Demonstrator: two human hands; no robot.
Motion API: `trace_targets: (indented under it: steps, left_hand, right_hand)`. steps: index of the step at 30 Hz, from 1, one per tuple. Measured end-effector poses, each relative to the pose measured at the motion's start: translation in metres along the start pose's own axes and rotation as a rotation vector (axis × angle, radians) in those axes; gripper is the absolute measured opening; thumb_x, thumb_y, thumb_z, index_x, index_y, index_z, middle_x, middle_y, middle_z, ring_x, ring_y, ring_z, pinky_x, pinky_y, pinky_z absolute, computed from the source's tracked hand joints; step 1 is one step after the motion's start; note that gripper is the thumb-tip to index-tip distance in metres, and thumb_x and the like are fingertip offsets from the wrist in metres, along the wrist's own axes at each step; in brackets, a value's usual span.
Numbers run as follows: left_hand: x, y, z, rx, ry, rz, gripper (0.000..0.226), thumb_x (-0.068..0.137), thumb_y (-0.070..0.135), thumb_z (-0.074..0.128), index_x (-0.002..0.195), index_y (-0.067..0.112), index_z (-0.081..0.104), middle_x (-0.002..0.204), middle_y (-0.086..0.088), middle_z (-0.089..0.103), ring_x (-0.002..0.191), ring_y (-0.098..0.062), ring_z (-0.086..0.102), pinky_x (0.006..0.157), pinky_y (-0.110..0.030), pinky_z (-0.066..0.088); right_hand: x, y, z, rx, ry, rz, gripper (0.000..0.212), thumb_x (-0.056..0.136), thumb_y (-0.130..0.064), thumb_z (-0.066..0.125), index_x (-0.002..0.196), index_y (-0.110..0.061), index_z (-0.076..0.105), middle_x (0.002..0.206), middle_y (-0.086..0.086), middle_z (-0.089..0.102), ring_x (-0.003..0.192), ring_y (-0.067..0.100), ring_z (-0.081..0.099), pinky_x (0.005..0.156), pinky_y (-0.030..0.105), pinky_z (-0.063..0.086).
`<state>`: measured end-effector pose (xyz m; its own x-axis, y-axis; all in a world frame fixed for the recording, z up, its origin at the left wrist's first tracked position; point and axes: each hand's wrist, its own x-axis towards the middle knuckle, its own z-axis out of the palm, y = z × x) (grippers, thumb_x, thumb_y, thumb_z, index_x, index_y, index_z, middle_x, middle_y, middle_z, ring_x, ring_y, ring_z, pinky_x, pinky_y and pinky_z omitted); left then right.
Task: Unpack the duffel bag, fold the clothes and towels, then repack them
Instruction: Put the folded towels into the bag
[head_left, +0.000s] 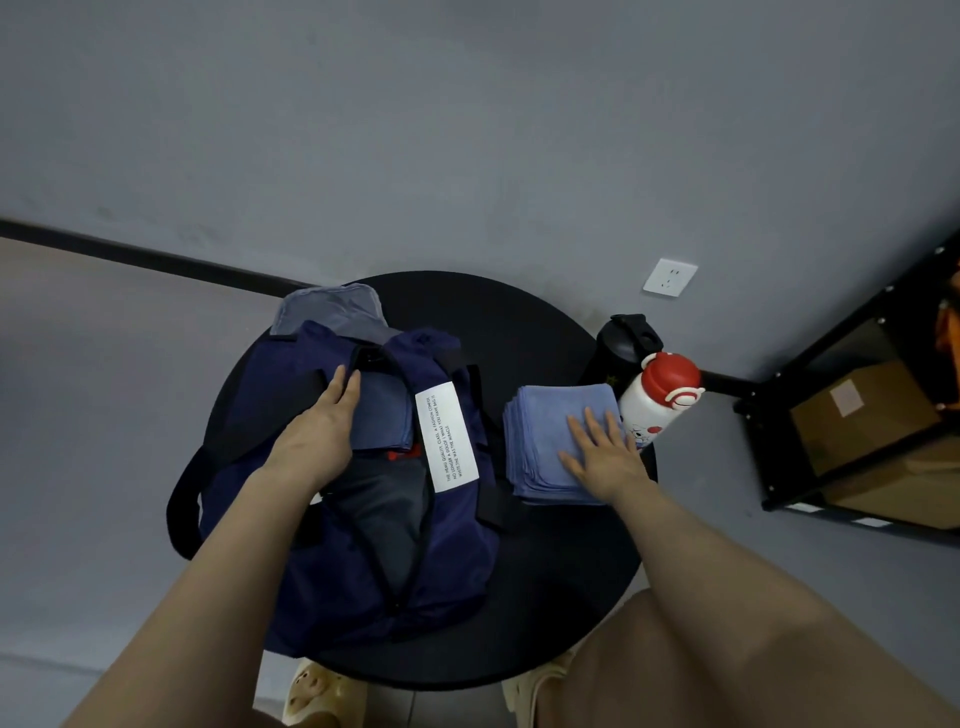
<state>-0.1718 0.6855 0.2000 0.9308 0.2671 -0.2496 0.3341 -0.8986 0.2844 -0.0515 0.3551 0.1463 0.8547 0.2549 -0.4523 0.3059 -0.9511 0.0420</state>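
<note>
Table (519, 332): round, black, set against a grey wall.

Bag (332, 571): navy duffel with black straps, lying on the left half of the table, zip open along its top. A white label (447, 436) with black print runs along the right side of the opening. Inside show a folded grey-blue cloth (382, 415) at the far end, a bit of red beneath it, and dark fabric nearer the person.

Grey garment (332, 312): lies at the far end of the bag, partly under it.

Towels (550, 441): blue, folded, stacked square on the table just right of the bag.

Left hand (322, 431): fingers straight and together, laid flat on the left edge of the bag's opening, fingertips at the far end of the zip. Grips nothing.

Right hand (602, 452): fingers spread and straight, palm pressed flat on the near right part of the towel stack. Grips nothing.

Bottles: a white bottle (654, 405) with red cap and cartoon print, touching the stack's far right corner; a black bottle (621, 348) just behind it, both at the table's right edge.

Socket (670, 277): white, on the wall behind the table.

Shelf (852, 415): black frame at right, holding a cardboard box (857, 410).
</note>
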Motion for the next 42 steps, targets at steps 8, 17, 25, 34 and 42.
trace_targets:
  steps: [8, 17, 25, 34, 42]
  left_hand:
    - [0.003, 0.001, 0.0, 0.005, -0.022, -0.008, 0.086, 0.084, -0.012, 0.037, 0.152, 0.02, -0.004, 0.159, 0.004, -0.013, 0.121, -0.029, 0.049, 0.084, -0.033, 0.045]
    - [0.003, 0.005, 0.0, 0.017, -0.027, 0.0, 0.085, 0.084, -0.012, 0.036, 0.152, 0.019, -0.004, 0.159, 0.003, -0.013, 0.123, -0.029, 0.048, 0.083, -0.032, 0.044]
    - [0.002, 0.005, -0.001, 0.018, -0.025, 0.012, 0.084, 0.085, -0.011, 0.036, 0.152, 0.018, -0.003, 0.159, 0.001, -0.012, 0.126, -0.03, 0.046, 0.087, -0.033, 0.043]
    - [0.0, 0.006, -0.003, 0.024, -0.029, 0.017, 0.083, 0.085, -0.012, 0.036, 0.152, 0.018, -0.004, 0.159, 0.001, -0.012, 0.126, -0.03, 0.045, 0.09, -0.034, 0.041]
    - [-0.001, 0.009, -0.003, 0.04, -0.043, 0.013, 0.083, 0.086, -0.011, 0.035, 0.152, 0.018, -0.006, 0.159, 0.001, -0.013, 0.124, -0.03, 0.047, 0.087, -0.031, 0.041]
  right_hand:
    - [0.008, 0.008, 0.007, 0.154, 0.113, -0.002, 0.055, 0.104, -0.035, 0.028, 0.153, -0.022, 0.008, 0.161, 0.0, -0.004, 0.147, 0.02, -0.008, 0.119, 0.036, 0.004]
    - [0.008, 0.009, 0.008, 0.566, 0.307, 0.267, 0.071, 0.091, -0.027, 0.062, 0.147, -0.008, 0.025, 0.145, 0.017, 0.035, 0.129, 0.035, 0.04, 0.104, 0.044, 0.037]
    - [0.004, -0.002, -0.012, 0.634, 0.459, 0.35, 0.03, 0.091, -0.017, 0.055, 0.118, -0.004, 0.049, 0.123, 0.016, 0.047, 0.104, 0.038, 0.053, 0.076, 0.042, 0.044]
    - [0.001, -0.019, -0.018, 0.265, 0.465, 0.246, 0.03, 0.092, -0.006, 0.048, 0.12, -0.006, 0.037, 0.102, 0.015, 0.061, 0.089, 0.033, 0.061, 0.06, 0.034, 0.037]
    - [0.002, -0.054, -0.003, 0.213, 0.261, 0.138, 0.087, 0.094, -0.048, 0.048, 0.151, -0.007, -0.003, 0.159, 0.011, 0.01, 0.146, 0.027, 0.014, 0.114, 0.045, 0.026]
